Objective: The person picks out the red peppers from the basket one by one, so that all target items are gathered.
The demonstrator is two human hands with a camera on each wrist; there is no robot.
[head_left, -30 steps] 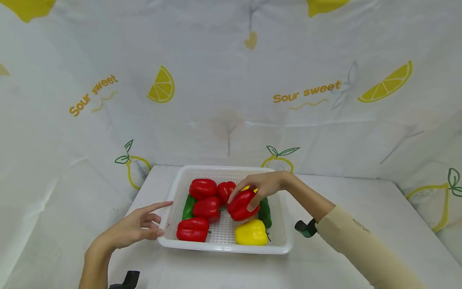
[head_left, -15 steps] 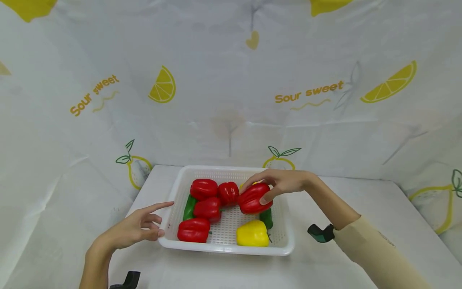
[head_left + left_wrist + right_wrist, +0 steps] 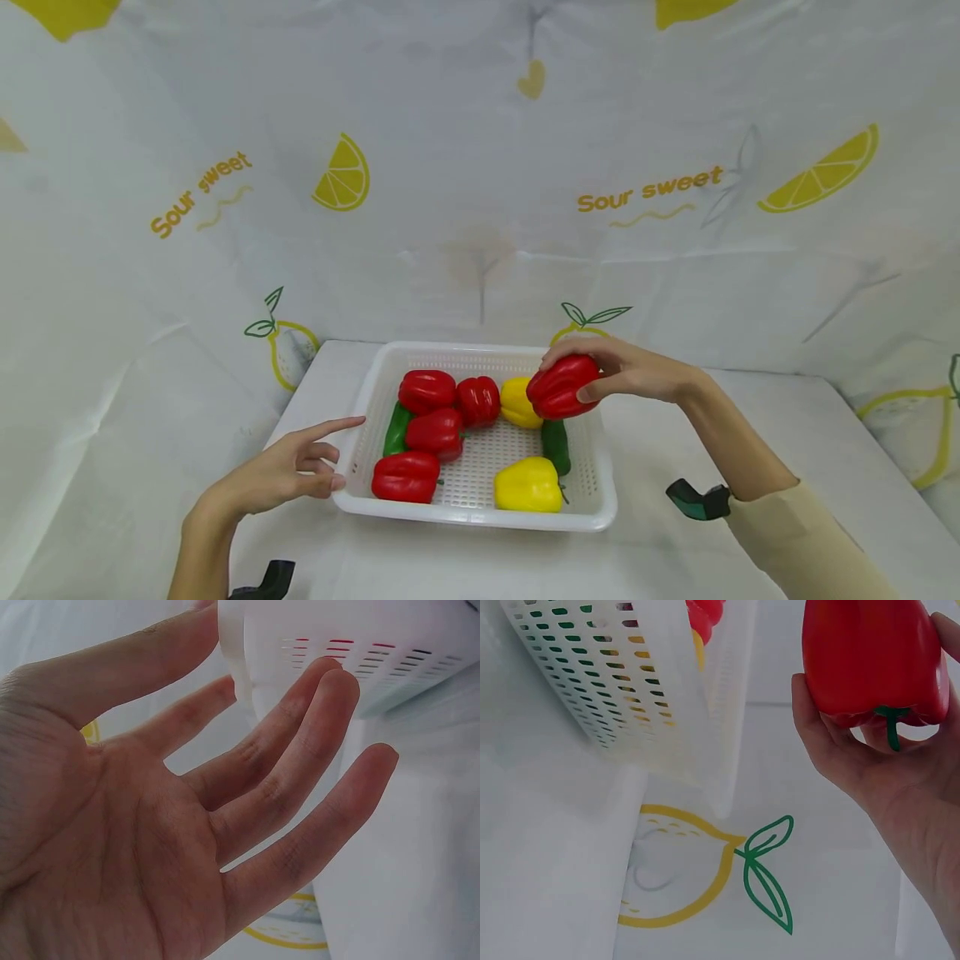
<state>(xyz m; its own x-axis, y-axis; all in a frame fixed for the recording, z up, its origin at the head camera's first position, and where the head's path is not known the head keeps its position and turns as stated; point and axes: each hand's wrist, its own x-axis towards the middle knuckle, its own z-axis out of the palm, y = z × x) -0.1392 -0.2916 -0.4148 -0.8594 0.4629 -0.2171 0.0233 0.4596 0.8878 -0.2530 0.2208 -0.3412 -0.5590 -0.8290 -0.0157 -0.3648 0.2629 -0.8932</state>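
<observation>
My right hand [image 3: 633,372] grips a glossy red bell pepper [image 3: 562,388] above the back right of a white plastic basket [image 3: 468,516]. In the right wrist view, this bell pepper [image 3: 874,660] shows its green stem towards the wrist, with fingers and thumb round its sides. My left hand [image 3: 277,473] stays at the basket's left side, thumb tip at the rim and index finger stretched out along it. The left wrist view shows its fingers [image 3: 281,791] loosely spread beside the slotted basket wall [image 3: 262,656], with nothing held.
In the basket lie several red bell peppers [image 3: 435,434], a yellow bell pepper [image 3: 527,485] at the front and another yellow one [image 3: 517,403] at the back. Long green vegetables lie at the left [image 3: 397,430] and right [image 3: 556,447]. A lemon-print cloth [image 3: 480,208] hangs behind the white table [image 3: 705,450].
My right hand has lifted the red bell pepper up and to the right, uncovering the back yellow bell pepper. The left hand has kept its place at the basket.
</observation>
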